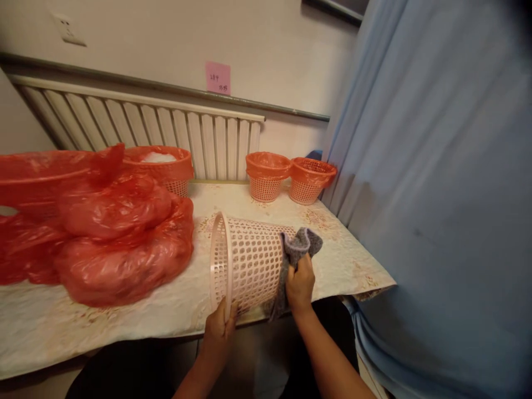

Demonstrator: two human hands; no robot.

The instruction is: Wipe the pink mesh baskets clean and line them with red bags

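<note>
A pale pink perforated plastic wastebasket (253, 255) lies on its side at the table's front edge, its mouth facing left. My left hand (219, 328) grips the near part of its rim, thumb and fingers closed round it. At the basket's base end, my right hand (301, 282) is closed on a grey cloth (296, 246). The cloth lies against the basket's base end and hangs down along it. The palm side of my right hand is hidden.
Red plastic bags (124, 238) are heaped on the left of the covered table (336, 255), by a red-lined basket (178, 185). Two small red-lined baskets, one left (265, 189) and one right (305, 191), stand at the back. A blue curtain (436, 194) borders the right side; a radiator (178, 136) is behind.
</note>
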